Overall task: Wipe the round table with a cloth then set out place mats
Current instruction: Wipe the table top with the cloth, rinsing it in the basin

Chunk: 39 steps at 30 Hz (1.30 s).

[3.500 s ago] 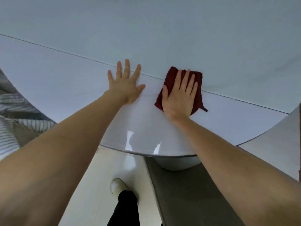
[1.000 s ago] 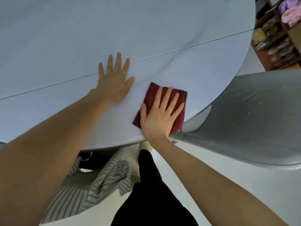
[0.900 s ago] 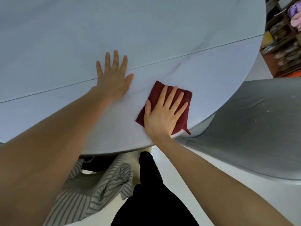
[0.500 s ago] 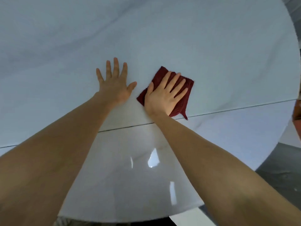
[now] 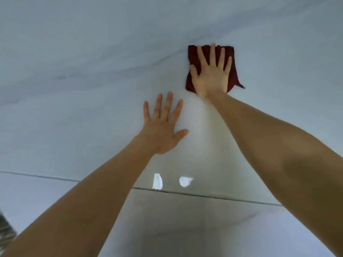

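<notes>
I see two bare forearms, no sleeves; left hand [image 5: 161,132] and right hand [image 5: 211,75] ungloved, no rings or watch.

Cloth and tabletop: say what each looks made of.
Cloth: dark red, fuzzy nap, likely microfibre or terry. Table: pale grey, faint veining, glossy reflections, a thin seam across; stone-look slab or laminate, can't tell which.

Round table [image 5: 78,112]: pale grey-white glossy top with faint darker veining, filling nearly the whole frame; a thin dark seam is seen running across the lower part. Cloth [image 5: 234,71]: dark red, folded roughly square, laid flat on the top at upper right of centre, one corner tab sticking out lower right.
</notes>
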### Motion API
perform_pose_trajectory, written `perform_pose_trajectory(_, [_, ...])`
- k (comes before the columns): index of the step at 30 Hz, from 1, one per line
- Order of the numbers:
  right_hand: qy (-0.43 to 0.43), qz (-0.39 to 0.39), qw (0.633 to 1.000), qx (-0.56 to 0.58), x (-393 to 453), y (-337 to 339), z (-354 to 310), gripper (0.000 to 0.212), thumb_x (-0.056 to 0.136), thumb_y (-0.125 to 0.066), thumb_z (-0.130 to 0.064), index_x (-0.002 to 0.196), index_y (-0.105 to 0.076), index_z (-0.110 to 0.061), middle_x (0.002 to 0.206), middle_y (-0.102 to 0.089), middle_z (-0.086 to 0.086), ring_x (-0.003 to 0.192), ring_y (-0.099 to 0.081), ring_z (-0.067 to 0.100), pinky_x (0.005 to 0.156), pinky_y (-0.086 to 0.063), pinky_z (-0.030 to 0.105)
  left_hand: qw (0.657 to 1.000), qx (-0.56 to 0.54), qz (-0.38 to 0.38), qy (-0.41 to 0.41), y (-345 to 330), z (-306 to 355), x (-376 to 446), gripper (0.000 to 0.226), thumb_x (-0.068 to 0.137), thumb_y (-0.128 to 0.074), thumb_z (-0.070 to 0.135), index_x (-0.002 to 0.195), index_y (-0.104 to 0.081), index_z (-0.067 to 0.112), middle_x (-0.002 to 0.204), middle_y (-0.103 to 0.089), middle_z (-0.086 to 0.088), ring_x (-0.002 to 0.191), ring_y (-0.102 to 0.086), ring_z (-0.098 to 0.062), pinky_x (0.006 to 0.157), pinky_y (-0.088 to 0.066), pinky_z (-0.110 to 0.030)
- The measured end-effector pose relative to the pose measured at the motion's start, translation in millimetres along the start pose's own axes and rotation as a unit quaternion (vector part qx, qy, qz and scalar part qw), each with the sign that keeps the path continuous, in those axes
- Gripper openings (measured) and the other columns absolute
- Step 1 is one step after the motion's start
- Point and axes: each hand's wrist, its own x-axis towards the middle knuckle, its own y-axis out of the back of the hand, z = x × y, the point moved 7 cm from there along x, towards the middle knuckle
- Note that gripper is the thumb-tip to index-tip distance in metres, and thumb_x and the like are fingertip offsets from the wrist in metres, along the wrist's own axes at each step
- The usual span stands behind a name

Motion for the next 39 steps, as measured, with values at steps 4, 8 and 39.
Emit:
perform_pose_trajectory(4, [0.170,-0.021,0.985,-0.026,16.8,-4.6,-19.1,0.055,0.101,-0.023,-0.049,0.153,-0.008,-0.039,0.163,0.001,0.001,0.149,0.004,0.032,0.119,0.006,0.050,1.000,0.005,0.008,0.006,0.6,-5.1,5.6,0.080,0.094,-0.015,0.064,0.146,0.028,0.023,0.152,0.037,-0.005,0.141,0.032,-0.029,0.112,0.017,-0.059])
perform_pose_trajectory(8, [0.258,-0.026,0.965,-0.042,-8.2,-7.2,-29.0,0.056,0.101,-0.025,-0.048,0.154,-0.009,-0.036,0.163,-0.001,-0.001,0.149,0.003,0.031,0.120,0.004,0.049,1.000,-0.009,0.012,0.021,2.5,-11.3,8.9,0.087,0.094,-0.021,0.062,0.147,0.026,0.012,0.155,0.032,-0.004,0.142,0.030,-0.025,0.113,0.018,-0.055])
perform_pose_trajectory(39, [-0.230,0.032,0.973,-0.006,-478.3,-51.2,-73.0,0.068,0.094,-0.023,-0.048,0.154,-0.022,-0.014,0.159,-0.020,0.016,0.146,-0.015,0.040,0.117,-0.009,0.056,0.997,0.019,-0.014,-0.080,-63.7,-58.5,-195.2,0.065,0.099,-0.015,0.055,0.153,0.006,0.026,0.160,0.016,0.000,0.148,0.012,-0.023,0.119,0.005,-0.047])
